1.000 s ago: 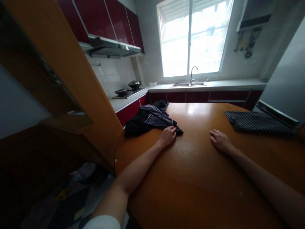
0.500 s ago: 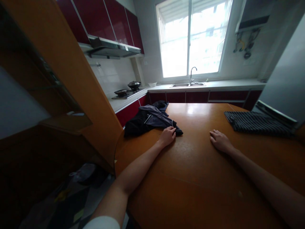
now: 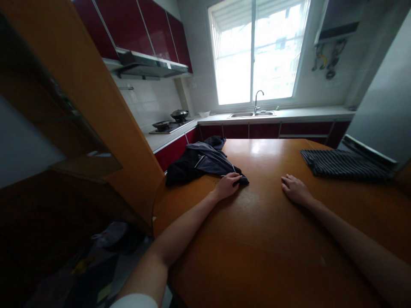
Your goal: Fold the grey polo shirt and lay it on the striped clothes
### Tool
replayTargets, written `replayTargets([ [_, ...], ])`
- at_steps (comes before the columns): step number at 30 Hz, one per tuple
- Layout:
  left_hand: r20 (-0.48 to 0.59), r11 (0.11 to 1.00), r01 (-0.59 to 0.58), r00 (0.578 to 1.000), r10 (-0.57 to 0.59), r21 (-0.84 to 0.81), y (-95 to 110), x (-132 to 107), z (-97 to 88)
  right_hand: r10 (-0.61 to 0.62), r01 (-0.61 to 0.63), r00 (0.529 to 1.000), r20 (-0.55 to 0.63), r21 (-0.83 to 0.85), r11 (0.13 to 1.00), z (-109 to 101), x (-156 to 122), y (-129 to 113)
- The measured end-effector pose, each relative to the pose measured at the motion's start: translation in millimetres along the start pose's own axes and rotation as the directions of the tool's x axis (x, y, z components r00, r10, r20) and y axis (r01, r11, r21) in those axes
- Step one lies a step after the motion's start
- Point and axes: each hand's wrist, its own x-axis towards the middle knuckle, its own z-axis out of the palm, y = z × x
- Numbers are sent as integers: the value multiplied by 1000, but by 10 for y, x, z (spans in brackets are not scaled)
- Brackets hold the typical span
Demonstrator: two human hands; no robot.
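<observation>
Just right of mid-frame we see the left hand (image 3: 225,187) gripping the edge of a rumpled dark garment (image 3: 208,159) on the wooden table (image 3: 257,235); farther right, the right hand (image 3: 296,189) rests palm-down, near a striped cloth (image 3: 345,164); at upper centre we have a bright window (image 3: 236,64) above the sink (image 3: 241,115)
</observation>
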Motion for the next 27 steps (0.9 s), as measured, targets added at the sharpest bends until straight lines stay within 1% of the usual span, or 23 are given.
replayTargets([
  [6, 44, 986, -153, 987, 156, -70, 91, -11, 35, 14, -15, 1000, 8, 16, 1000, -10, -4, -5],
  [9, 78, 978, -186, 978, 194, -94, 139, -4, 37, 14, -14, 1000, 15, 12, 1000, -13, -1, -5],
  [16, 96, 991, -121, 987, 127, -65, 184, 16, 0, 14, -14, 1000, -6, 16, 1000, 16, -2, 17],
  [22, 90, 989, -126, 987, 132, -76, 177, 22, -4, 8, -7, 1000, -9, 16, 1000, 25, 5, 25],
  [27, 107, 990, -120, 986, 127, -70, 153, 19, -5, 2, -1, 1000, -10, 20, 1000, 24, 15, 28],
])
